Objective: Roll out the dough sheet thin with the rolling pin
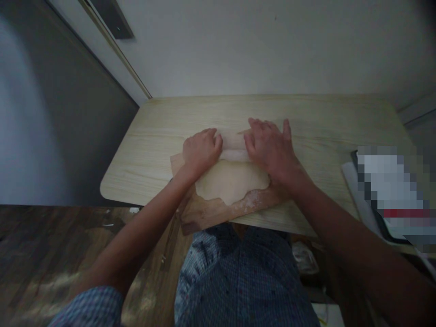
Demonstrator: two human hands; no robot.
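A flat sheet of pale dough [230, 181] lies on a floured wooden board [218, 213] at the near edge of a light wooden table [306, 118]. Across the dough's far edge lies a pale rolling pin [233, 141], partly wrapped in dough. My left hand [201, 151] presses on the pin's left part with curled fingers. My right hand [270, 147] lies flat on its right part, fingers stretched forward. Both ends of the pin are hidden under my hands.
The board overhangs the table's front edge, just above my checked shirt. A blurred-out flat object on a dark tray [391, 195] sits at the table's right edge. A grey wall [51, 113] stands left, a white wall behind, wooden floor [51, 254] below left.
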